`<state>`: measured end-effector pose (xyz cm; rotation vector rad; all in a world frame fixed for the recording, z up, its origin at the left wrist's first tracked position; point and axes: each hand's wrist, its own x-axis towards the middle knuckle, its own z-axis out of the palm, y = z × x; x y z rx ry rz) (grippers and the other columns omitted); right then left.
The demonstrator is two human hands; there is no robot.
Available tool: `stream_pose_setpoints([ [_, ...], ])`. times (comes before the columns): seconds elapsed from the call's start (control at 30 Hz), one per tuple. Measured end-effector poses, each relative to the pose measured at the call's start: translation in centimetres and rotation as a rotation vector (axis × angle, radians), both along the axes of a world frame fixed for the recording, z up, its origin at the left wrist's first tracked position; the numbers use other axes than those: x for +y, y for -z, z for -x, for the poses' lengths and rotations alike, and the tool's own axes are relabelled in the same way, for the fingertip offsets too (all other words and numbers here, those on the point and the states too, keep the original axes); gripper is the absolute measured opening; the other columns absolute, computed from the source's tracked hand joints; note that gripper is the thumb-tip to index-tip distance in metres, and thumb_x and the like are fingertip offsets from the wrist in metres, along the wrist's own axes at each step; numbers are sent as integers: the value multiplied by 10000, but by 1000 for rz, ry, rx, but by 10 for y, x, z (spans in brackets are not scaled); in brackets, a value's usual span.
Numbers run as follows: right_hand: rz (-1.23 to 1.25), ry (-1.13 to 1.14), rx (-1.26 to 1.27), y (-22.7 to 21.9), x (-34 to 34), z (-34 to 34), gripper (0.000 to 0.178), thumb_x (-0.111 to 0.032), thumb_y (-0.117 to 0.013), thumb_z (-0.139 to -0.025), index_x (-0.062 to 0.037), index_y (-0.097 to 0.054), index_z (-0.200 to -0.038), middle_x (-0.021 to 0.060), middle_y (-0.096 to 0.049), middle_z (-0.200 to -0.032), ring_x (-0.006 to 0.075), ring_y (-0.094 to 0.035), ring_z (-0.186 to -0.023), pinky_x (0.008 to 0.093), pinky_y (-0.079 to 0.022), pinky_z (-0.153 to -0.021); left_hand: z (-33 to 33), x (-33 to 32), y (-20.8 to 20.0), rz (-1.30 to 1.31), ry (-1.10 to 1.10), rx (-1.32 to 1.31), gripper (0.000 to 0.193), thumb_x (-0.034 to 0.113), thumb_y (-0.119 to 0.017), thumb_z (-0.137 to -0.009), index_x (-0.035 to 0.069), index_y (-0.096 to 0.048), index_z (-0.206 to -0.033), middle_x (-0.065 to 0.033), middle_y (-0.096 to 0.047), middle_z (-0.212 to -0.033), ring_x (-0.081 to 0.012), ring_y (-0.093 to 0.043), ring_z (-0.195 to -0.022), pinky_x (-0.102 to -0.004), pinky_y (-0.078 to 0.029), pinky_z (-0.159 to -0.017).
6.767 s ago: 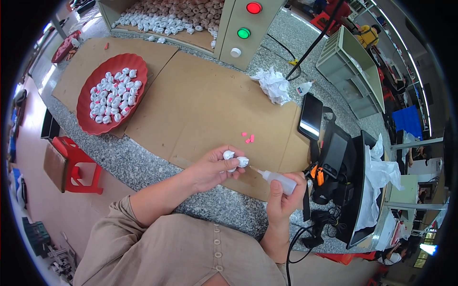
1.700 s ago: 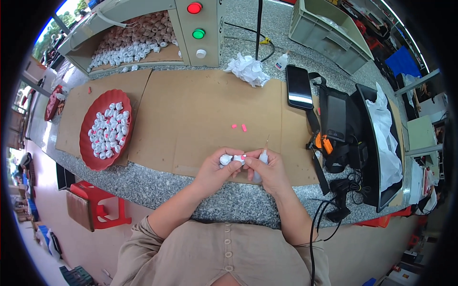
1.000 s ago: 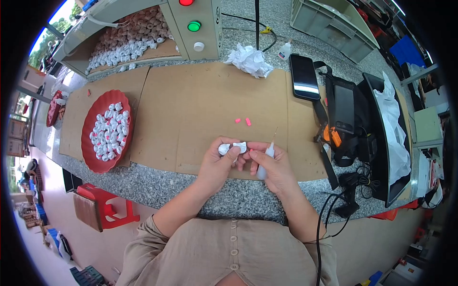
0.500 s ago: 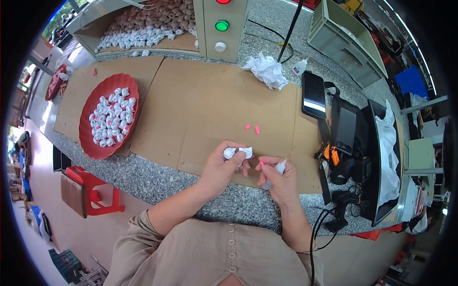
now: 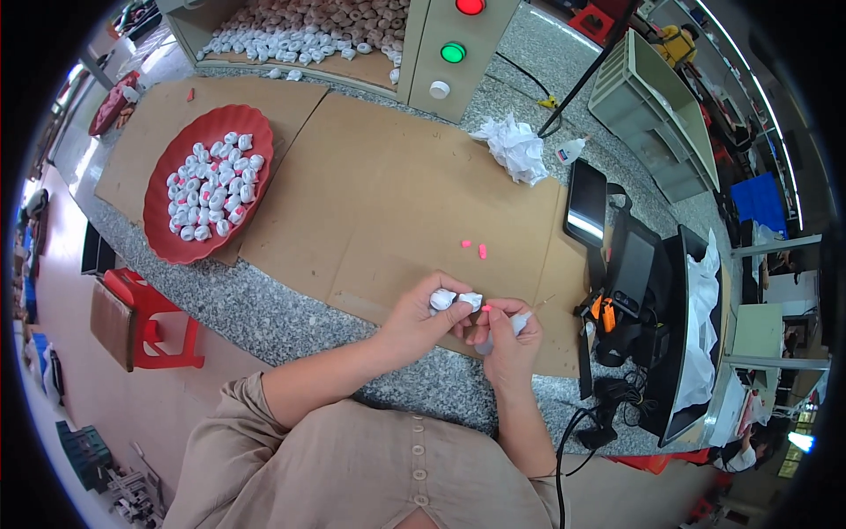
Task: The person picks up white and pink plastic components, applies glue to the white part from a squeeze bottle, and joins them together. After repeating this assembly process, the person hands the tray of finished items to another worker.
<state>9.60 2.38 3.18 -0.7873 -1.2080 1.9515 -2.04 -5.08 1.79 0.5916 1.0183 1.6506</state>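
My left hand [image 5: 412,324] is closed around two small white wrapped lumps [image 5: 442,300], one of them poking out past the fingertips. Close beside it, my right hand [image 5: 513,357] pinches a tiny pink piece [image 5: 486,309] near the end of the outer lump; I cannot tell if they touch. Tucked in the same right hand is a small translucent bottle [image 5: 518,323] with a thin tip. Two pink bits [image 5: 482,251] lie on the cardboard [image 5: 397,176] beyond my hands. To the left, a red scalloped dish [image 5: 157,231] holds many white lumps, some showing pink.
Behind the cardboard, a grey-beige box [image 5: 432,53] with lit buttons adjoins a compartment full of white and brown lumps. Crumpled white paper [image 5: 514,148], another small bottle [image 5: 571,150], a phone [image 5: 585,201], a strapped black device [image 5: 630,269] and a grey crate [image 5: 652,123] stand at right.
My hands have come closer together, bringing the pink piece up to the outer white lump. The whole view has tilted and shifted slightly; dish and loose pink bits stay put on the table.
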Motion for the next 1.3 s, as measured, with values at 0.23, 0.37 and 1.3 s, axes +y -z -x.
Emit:
stream_pose_setpoints([
  [0.23, 168, -60, 65, 2, 5, 1, 55, -15, -489, -803, -12, -477, -856, 87, -543, -636, 118, -494, -458, 261, -447, -415, 0, -1, 0, -7, 20, 75, 145, 63, -492, -845, 26, -449, -979, -57, -545, -835, -100, -523, -697, -236, -454, -622],
  [0.37, 251, -74, 50, 1, 6, 1, 56, -23, -492, -806, -16, -476, -859, 85, -548, -643, 118, -496, -459, 260, -444, -407, -3, 0, 0, -37, -5, 133, 153, 52, -487, -845, 30, -441, -990, -62, -549, -859, -100, -527, -716, -240, -458, -630],
  [1.3, -179, -71, -78, 6, -6, 8, 141, -100, -520, -839, 27, -530, -900, 63, -581, -723, 76, -512, -588, 193, -424, -530, 7, 0, 2, 7, -29, -142, 73, 55, -538, -813, 28, -494, -865, -36, -555, -736, -68, -493, -610, -214, -425, -548],
])
